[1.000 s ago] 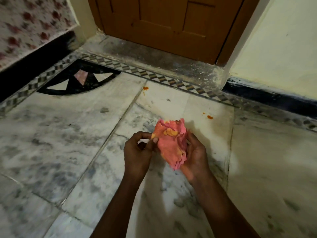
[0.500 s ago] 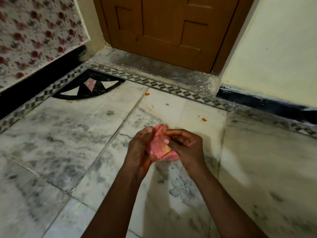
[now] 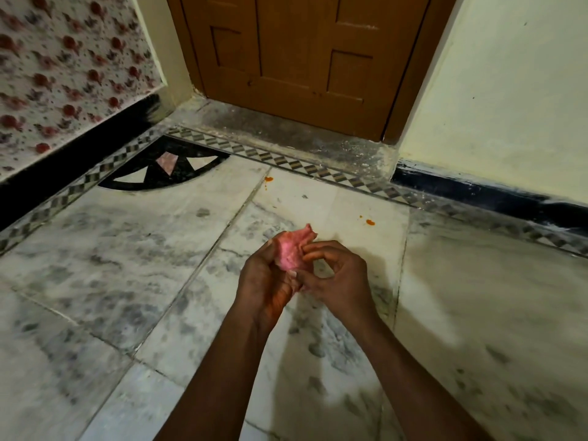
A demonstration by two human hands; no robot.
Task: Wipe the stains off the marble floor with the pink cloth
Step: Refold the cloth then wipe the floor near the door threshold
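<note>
The pink cloth (image 3: 292,249) is bunched small between both hands, held above the marble floor (image 3: 127,265). My left hand (image 3: 264,281) cups it from the left and below. My right hand (image 3: 337,278) pinches its right edge with fingertips and thumb. Two orange stains lie on the pale slab beyond the hands: one orange stain (image 3: 269,178) by the slab joint near the patterned border, and another orange stain (image 3: 370,222) with a tiny speck beside it, to the right of the cloth.
A brown wooden door (image 3: 302,58) stands ahead above a dusty grey threshold (image 3: 286,128). A floral wall (image 3: 63,74) with a black skirting runs along the left, a cream wall (image 3: 509,90) on the right. A black inlaid corner motif (image 3: 165,170) lies at the left.
The cloth was spread open between my hands with yellow-orange marks showing; it is now folded into a small wad and those marks are hidden. The view has tilted up toward the door.
</note>
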